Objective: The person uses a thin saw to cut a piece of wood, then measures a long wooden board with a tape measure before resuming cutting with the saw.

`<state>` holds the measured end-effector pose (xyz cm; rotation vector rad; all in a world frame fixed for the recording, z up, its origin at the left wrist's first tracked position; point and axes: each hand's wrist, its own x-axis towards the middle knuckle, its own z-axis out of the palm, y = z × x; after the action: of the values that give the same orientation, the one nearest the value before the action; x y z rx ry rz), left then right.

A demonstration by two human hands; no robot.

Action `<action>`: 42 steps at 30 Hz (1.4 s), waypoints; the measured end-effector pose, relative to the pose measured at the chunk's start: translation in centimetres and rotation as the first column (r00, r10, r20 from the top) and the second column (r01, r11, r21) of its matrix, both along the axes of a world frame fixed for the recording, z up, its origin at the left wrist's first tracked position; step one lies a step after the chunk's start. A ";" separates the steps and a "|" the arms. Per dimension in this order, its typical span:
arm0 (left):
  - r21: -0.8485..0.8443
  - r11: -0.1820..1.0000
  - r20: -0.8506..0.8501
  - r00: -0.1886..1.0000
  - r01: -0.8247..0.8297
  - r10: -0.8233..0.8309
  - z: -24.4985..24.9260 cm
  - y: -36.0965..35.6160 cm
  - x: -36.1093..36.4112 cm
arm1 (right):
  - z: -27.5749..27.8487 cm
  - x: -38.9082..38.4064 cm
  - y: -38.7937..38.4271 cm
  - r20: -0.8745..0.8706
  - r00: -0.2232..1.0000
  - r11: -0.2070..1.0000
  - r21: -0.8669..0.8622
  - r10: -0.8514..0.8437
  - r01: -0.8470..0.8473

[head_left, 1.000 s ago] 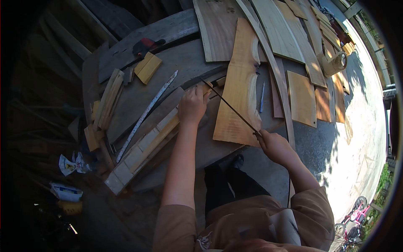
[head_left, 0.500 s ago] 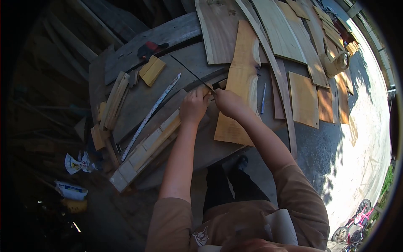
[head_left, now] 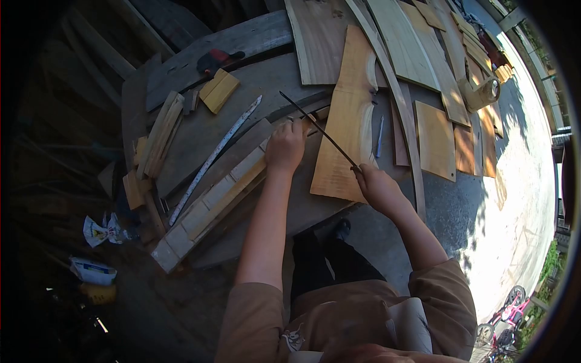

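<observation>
My right hand (head_left: 379, 186) is closed round the near end of a handsaw (head_left: 321, 133), whose thin dark blade shows edge-on and points up and left. The blade crosses close over the end of a wooden strip (head_left: 307, 126). On the left of that crossing, my left hand (head_left: 285, 144) grips the strip, its fingers bent over the wood. A long row of pale wood blocks (head_left: 209, 202) runs from beneath my left wrist down to the lower left. Just right of the saw lies a live-edge board (head_left: 345, 127).
A white-speckled strip (head_left: 215, 158) and a yellowish block (head_left: 219, 91) lie on the worktable (head_left: 187, 145). A dark red cap (head_left: 219, 60) sits behind. Right are a pen (head_left: 380, 136), a long curved batten (head_left: 402, 115), several boards and a pale jug (head_left: 482, 94).
My right hand has drawn the saw back, down and to the right, away from my left hand. My left hand stays nearly in place on the wood.
</observation>
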<state>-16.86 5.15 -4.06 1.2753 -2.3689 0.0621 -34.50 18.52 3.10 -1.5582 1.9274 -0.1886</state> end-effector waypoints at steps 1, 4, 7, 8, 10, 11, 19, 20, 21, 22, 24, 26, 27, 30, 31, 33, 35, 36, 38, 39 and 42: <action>0.037 0.999 -0.004 1.000 -0.010 0.010 0.0 -0.2 0.2 | 0.2 0.2 -0.4 -0.002 1.000 1.000 0.000 0.005 -0.005; 0.127 0.991 -0.042 0.998 -0.040 0.046 0.2 -0.8 0.4 | 0.6 0.6 -1.6 -0.024 1.000 1.000 0.029 0.003 -0.002; 0.119 0.993 -0.058 0.998 -0.025 0.032 0.2 -0.9 0.4 | 0.2 0.4 -3.3 -0.070 0.998 1.000 0.027 -0.009 0.011; 0.118 0.993 -0.057 0.998 -0.020 0.027 0.3 -0.8 0.4 | 0.3 0.8 -3.9 -0.054 0.999 0.999 0.034 -0.002 0.004; 0.136 0.990 -0.042 0.998 -0.033 0.039 0.4 -0.7 0.4 | 0.1 1.8 -5.4 -0.032 0.999 0.998 0.051 0.033 -0.031; 0.128 0.991 -0.038 0.999 -0.028 0.033 0.5 -0.8 0.4 | -0.2 2.2 -6.4 -0.028 0.999 0.999 0.043 0.027 -0.026; 0.125 0.992 -0.043 0.999 -0.026 0.031 0.1 -0.9 0.4 | -3.6 4.3 -11.0 0.086 0.996 0.987 -0.159 0.024 -0.010; 0.128 0.992 -0.046 0.999 -0.021 0.027 0.1 -1.0 0.5 | -3.5 4.0 -10.4 0.083 0.996 0.988 -0.155 0.019 -0.005; 0.142 0.990 -0.038 0.999 -0.027 0.033 0.3 -1.0 0.4 | -2.8 3.6 -9.2 0.075 0.997 0.994 -0.111 0.004 0.004; 0.156 0.987 -0.033 0.999 -0.036 0.042 0.3 -0.9 0.4 | -2.3 3.1 -7.9 0.065 0.998 0.998 -0.066 -0.007 0.011; 0.156 0.987 -0.030 0.999 -0.038 0.044 0.4 -0.8 0.4 | -1.7 1.8 -4.8 0.017 1.000 0.999 0.039 0.000 0.000; 0.154 0.987 -0.022 0.999 -0.037 0.041 0.3 -0.9 0.4 | -0.9 0.2 -1.5 -0.056 0.998 1.000 0.011 0.030 -0.030; 0.164 0.986 -0.019 0.999 -0.041 0.045 0.2 -0.9 0.5 | 0.0 -0.5 -0.2 -0.061 0.998 0.999 0.052 0.020 -0.017; 0.192 0.980 -0.012 0.999 -0.048 0.051 0.5 -0.9 0.5 | 1.9 -1.1 2.0 -0.075 0.997 0.994 0.111 0.002 0.006; 0.211 0.976 -0.002 0.999 -0.051 0.053 0.7 -0.9 0.4 | 2.2 -1.2 2.2 -0.079 0.997 0.991 0.131 -0.006 0.017; 0.194 0.980 -0.012 0.999 -0.046 0.050 0.6 -0.8 0.4 | 2.3 -1.1 1.0 -0.073 0.997 0.995 0.099 0.010 -0.003; 0.180 0.983 -0.017 0.999 -0.038 0.042 0.4 -0.9 0.4 | 1.7 -0.8 -1.1 -0.063 0.998 0.997 0.069 0.022 -0.018; 0.188 0.981 -0.004 0.999 -0.039 0.040 0.3 -1.0 0.4 | 1.2 -0.6 -2.5 -0.066 0.997 0.997 0.072 0.039 -0.034; 0.196 0.980 0.012 0.999 -0.041 0.039 0.3 -1.0 0.5 | 0.8 0.1 -4.9 -0.067 0.996 0.996 0.074 0.056 -0.051; 0.172 0.985 0.005 0.999 -0.036 0.035 0.5 -0.9 0.5 | 0.7 0.5 -5.8 -0.051 0.996 0.996 0.055 0.078 -0.076; 0.121 0.992 -0.015 1.000 -0.017 0.019 0.0 -0.8 0.6 | -1.5 2.0 -8.1 -0.039 0.993 0.993 -0.037 0.111 -0.112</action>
<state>-16.28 4.31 -4.07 1.3471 -2.3791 -0.0879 -32.49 10.46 1.61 -1.7012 1.8683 -0.1514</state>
